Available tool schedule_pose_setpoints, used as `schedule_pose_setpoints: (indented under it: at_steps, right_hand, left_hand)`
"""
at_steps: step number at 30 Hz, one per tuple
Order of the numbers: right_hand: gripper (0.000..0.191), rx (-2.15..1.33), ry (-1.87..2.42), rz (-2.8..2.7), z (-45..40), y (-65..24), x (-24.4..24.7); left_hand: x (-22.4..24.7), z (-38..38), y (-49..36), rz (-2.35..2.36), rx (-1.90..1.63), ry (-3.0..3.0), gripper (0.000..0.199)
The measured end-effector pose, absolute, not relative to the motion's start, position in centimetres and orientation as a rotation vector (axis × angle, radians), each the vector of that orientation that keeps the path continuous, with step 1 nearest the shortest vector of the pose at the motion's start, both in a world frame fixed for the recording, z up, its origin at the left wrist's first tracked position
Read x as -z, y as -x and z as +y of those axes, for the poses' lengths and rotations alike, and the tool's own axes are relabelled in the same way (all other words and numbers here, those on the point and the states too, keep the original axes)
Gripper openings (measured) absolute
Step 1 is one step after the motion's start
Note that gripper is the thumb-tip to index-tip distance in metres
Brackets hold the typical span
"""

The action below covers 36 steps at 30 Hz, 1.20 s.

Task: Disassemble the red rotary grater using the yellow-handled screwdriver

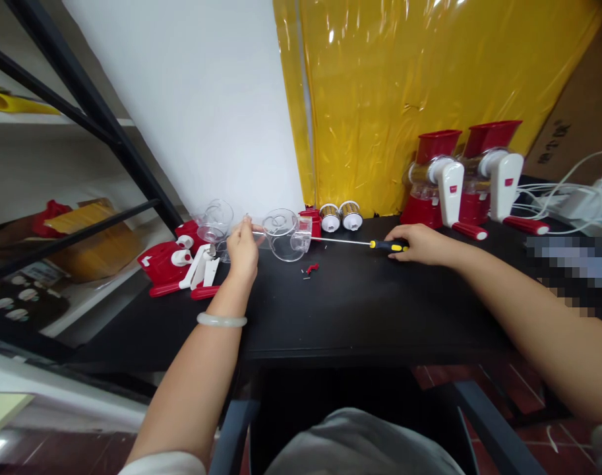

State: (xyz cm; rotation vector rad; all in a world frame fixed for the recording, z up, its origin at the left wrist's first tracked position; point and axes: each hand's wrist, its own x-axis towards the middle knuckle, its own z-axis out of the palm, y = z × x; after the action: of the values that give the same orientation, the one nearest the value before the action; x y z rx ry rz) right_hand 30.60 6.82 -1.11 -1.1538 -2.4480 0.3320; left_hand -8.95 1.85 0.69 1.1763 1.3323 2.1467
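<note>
My right hand (414, 243) is closed around the black-and-yellow handle of a screwdriver (347, 242). Its long metal shaft points left toward a clear plastic housing (283, 247), a round cup-like part with a side tube, on the black table. To the left of that housing is my left hand (244, 247), its fingers pinched together by a thin metal rod; what they grip is hard to make out. A small red plastic piece (312, 268) and tiny metal bits lie in front of the housing. Directly behind its tube stands a red part (315, 223).
Two metal grater drums (350, 216) with white ends lie by the yellow-wrapped panel. Two red-and-white rotary graters (442, 178) stand at right, near white cables (552, 198). Red bases with crank handles (167, 264) and another clear housing (215, 221) lie left, beside a black-framed shelf (73, 72).
</note>
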Motion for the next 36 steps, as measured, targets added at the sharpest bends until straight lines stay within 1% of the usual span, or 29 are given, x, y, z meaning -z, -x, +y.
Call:
schedule_pose_setpoints:
  at_steps: [2, 4, 10, 16, 20, 23, 27, 30, 31, 34, 35, 36]
  right_hand:
    - [0.016, -0.361, 1.176, -2.440, 6.6, -30.6, 0.9]
    - [0.014, -0.365, 1.159, -2.422, 6.2, -30.6, 0.7]
    - [0.028, -0.324, 1.140, -2.346, 5.6, -30.5, 0.2]
    - [0.039, -0.277, 1.134, -2.447, 5.9, -30.5, 0.3]
    - [0.047, -0.228, 1.156, -2.432, 6.3, -30.7, 0.6]
    - [0.052, -0.264, 1.158, -2.418, 6.5, -30.8, 0.9]
    - [0.047, -0.371, 1.192, -2.407, 6.7, -30.9, 1.1]
    - [0.047, -0.317, 1.176, -2.372, 6.7, -30.8, 0.8]
    - [0.044, -0.282, 1.157, -2.367, 6.6, -30.7, 0.6]
    - [0.021, -0.210, 1.091, -2.369, 6.4, -30.5, 0.3]
    - [0.020, -0.217, 1.091, -2.362, 6.3, -30.4, 0.3]
    - [0.023, -0.248, 1.110, -2.348, 6.2, -30.3, 0.4]
  left_hand:
    - [-0.8, 1.8, 8.8, 1.352, -2.144, -1.167, 0.045]
    - [-0.9, 1.7, 8.7, 1.355, -2.136, -1.160, 0.045]
    - [-1.2, 1.7, 8.6, 1.344, -2.132, -1.135, 0.044]
    - [-1.3, 1.7, 8.5, 1.317, -2.151, -1.116, 0.042]
    - [-1.2, 1.6, 8.6, 1.328, -2.152, -1.134, 0.043]
    - [-1.0, 1.7, 8.7, 1.322, -2.163, -1.158, 0.045]
    - [-1.0, 1.7, 8.9, 1.334, -2.166, -1.158, 0.047]
    - [-1.0, 1.6, 8.8, 1.346, -2.159, -1.171, 0.046]
    - [-1.1, 1.6, 8.8, 1.347, -2.160, -1.169, 0.046]
    - [-1.0, 1.6, 8.8, 1.350, -2.158, -1.153, 0.044]
    - [-1.0, 1.6, 8.8, 1.352, -2.156, -1.150, 0.044]
    - [-1.0, 1.7, 8.9, 1.353, -2.152, -1.150, 0.044]
